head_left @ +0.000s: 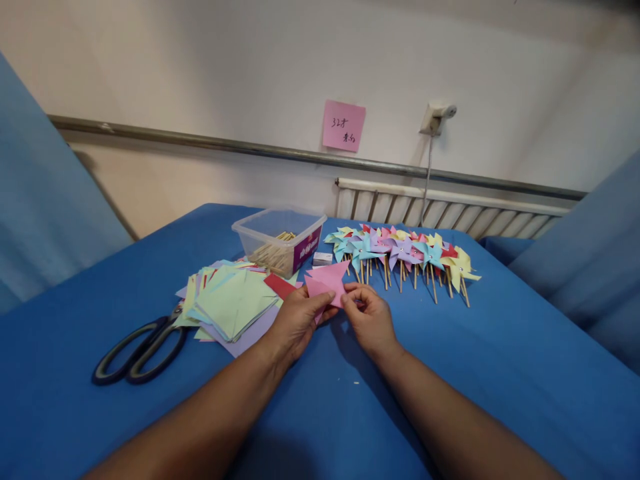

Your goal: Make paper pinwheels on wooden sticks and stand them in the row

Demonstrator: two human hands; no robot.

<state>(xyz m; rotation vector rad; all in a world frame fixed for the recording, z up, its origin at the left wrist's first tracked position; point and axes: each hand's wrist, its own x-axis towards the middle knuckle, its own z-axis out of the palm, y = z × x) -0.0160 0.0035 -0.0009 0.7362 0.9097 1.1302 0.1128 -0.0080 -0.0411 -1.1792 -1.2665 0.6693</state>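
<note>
near edge: bare blue table [350, 413] around both forearms, open for a hand to pass.
left: scissors [140, 350] lie near the paper stack [233, 303], which blocks the left-middle.
far middle: clear plastic box [280, 240] of sticks, with a small white box [323, 259] just beside it.
far right: row of pinwheels [405, 257] bars the way across.
right: open cloth beyond the pinwheels, out to the table's edge.
centre: left hand [295, 323] and right hand [370, 320] with pink paper [327, 280] fill the middle.

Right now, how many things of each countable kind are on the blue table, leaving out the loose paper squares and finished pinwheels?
Scissors: 1
Clear plastic box of sticks: 1
Small white box: 1
Pink paper piece held by left hand and right hand: 1
Total: 4
</note>
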